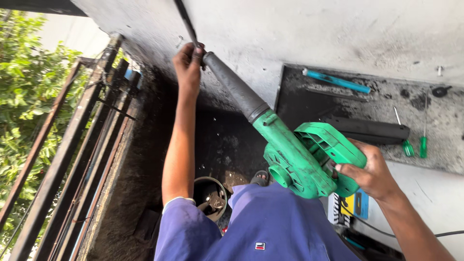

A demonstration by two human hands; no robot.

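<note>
A pale, soot-streaked wall [299,34] fills the upper half of the view from ten o'clock round to three o'clock. Rusty metal railings [72,159] slant across the left side from eleven o'clock down to seven o'clock, with green foliage [24,87] behind them at nine o'clock. A grimy dark tabletop [435,140] lies at two to three o'clock. The person's blue trousers [270,227] take up six o'clock.

A green blower [299,159] sits just right of centre, its long dark nozzle [234,87] running up toward eleven o'clock until the tip meets the wall. The right hand [369,171], at four o'clock, is wrapped firmly around the blower's handle, fingers curled tight. The left hand [188,63], at twelve o'clock, is closed around a thin dark cable [186,21] right beside the nozzle tip, touching the wall there.

On the tabletop rest a black bar [372,129], a blue tube [336,80] further up at one o'clock, and two green-handled screwdrivers [415,145] near three o'clock. A small dirty bucket [210,195] stands on the floor at six o'clock, just beside a sandalled foot [261,178]. A yellow and blue box [355,205] peeks out below the blower at five o'clock.
</note>
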